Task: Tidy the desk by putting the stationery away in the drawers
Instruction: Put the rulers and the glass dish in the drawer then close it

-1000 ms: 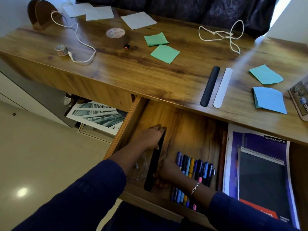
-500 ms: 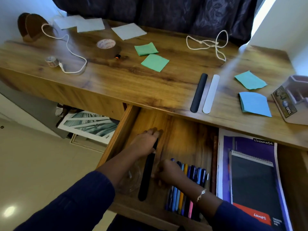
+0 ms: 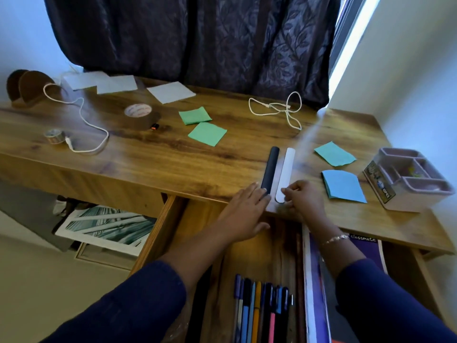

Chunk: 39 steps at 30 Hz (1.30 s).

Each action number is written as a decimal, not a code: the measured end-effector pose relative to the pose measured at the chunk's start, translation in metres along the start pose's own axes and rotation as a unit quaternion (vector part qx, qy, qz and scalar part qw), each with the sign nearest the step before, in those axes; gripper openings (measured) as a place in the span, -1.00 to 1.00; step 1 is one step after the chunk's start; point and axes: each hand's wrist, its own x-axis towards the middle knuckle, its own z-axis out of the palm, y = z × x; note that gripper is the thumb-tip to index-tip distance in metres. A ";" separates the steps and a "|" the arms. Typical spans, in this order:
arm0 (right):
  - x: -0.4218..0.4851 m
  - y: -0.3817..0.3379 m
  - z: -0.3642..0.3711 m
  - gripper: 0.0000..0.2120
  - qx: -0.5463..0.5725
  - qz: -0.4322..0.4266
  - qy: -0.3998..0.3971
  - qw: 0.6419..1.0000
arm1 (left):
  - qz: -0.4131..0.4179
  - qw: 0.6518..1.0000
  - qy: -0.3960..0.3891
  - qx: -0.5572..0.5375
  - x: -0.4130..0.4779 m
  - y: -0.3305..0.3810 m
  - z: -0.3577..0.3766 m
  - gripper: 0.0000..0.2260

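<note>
While our left hand (image 3: 243, 209) lies flat and open with its fingertips on the near end of the dark strip (image 3: 270, 169), our right hand (image 3: 302, 198) curls loosely at the near end of the white strip (image 3: 285, 175); we cannot tell whether it pinches yet. Both strips lie side by side at centre frame, close to the desk (image 3: 148, 157) edge above the open drawer (image 3: 259, 256). Dragged carelessly, either could tip off and scatter the pens (image 3: 262, 313) at lower centre.
</note>
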 end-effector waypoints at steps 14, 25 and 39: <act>0.057 -0.015 0.018 -0.75 -0.111 0.091 0.067 0.987 | 0.024 0.995 -0.082 0.050 0.020 -0.001 0.002 -0.35; -0.063 -0.011 -0.015 -0.91 0.206 0.073 -0.230 0.948 | -0.191 0.871 0.120 -0.436 -0.021 -0.032 -0.052 -0.83; -0.150 0.040 0.091 -0.86 0.019 0.146 -0.382 0.912 | -0.285 0.875 -0.142 -0.364 -0.072 -0.044 0.023 -0.38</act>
